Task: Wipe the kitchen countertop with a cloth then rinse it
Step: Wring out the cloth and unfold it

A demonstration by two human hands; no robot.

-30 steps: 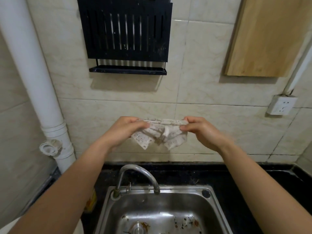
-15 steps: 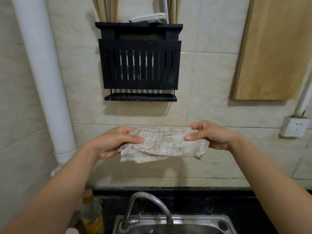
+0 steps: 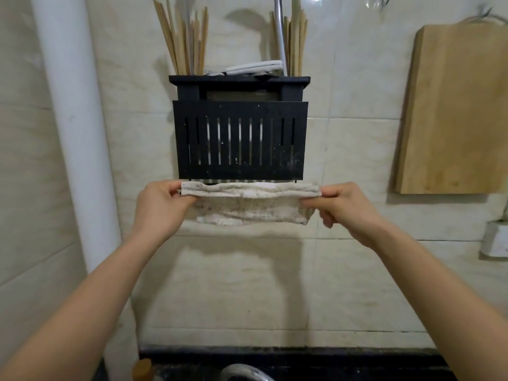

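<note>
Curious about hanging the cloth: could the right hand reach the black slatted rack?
Probably yes: the right hand hovers by the lower corner of the black slatted rack, nothing between, though it pinches the speckled white cloth.

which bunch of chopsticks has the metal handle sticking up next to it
The right bunch, nearer the cutting board: a shiny metal handle rises against its left side. The left bunch stands apart from it.
</note>
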